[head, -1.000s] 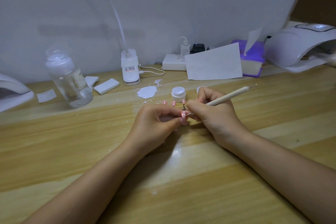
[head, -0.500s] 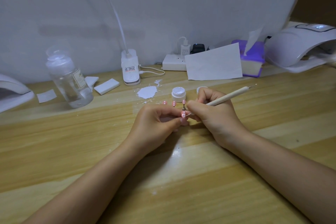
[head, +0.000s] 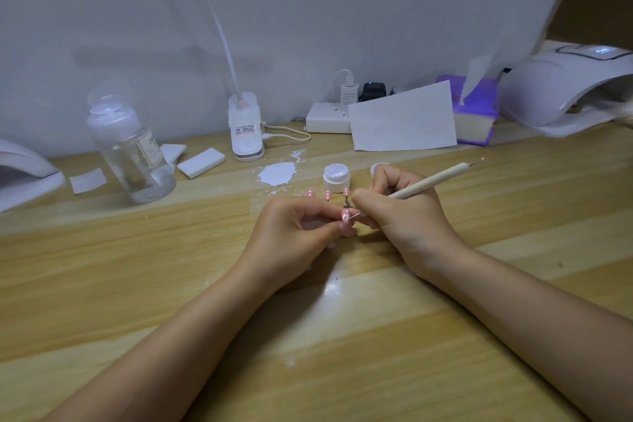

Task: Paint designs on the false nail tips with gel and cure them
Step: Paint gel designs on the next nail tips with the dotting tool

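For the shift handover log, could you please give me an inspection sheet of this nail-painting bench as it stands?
Surface: wooden table, with a white spill and specks near the middle.
Job's things: pink nail tip on its holder; three more dotted tips stand behind; open gel pot; dotting pen; curing lamp far right.
Clutter: clear bottle, white pads, paper sheet, purple tissue box.
Hands: left hand pinches the tip's holder; right hand grips the pen, its point at the tip.
Cables: white cable from the clip lamp base; chargers in the power strip.
Surroundings: white backdrop.
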Tool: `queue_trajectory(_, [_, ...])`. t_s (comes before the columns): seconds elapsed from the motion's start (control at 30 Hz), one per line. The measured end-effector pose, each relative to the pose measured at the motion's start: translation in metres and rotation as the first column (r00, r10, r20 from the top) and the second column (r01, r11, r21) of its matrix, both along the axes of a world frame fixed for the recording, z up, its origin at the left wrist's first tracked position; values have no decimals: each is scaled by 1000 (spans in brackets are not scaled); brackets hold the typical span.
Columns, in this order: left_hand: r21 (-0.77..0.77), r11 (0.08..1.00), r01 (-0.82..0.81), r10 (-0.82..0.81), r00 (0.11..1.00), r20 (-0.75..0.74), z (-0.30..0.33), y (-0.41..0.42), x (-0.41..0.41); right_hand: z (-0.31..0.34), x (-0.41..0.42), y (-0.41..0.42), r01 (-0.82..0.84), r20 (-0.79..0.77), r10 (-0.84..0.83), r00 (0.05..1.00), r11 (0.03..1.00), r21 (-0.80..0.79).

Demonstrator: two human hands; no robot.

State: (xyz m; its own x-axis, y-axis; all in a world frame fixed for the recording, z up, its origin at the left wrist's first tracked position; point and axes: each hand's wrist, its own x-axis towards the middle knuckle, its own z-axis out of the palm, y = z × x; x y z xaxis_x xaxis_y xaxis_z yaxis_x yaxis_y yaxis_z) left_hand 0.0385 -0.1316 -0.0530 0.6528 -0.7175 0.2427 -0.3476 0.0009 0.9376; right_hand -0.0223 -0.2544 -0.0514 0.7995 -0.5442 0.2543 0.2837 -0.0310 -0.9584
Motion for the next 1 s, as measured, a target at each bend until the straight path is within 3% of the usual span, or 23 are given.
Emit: queue_trajectory(1.0, [15,1000,-22,22,1000,-14,0,-1,0,0,-1,0,0,-17,0,1000,1000,-14])
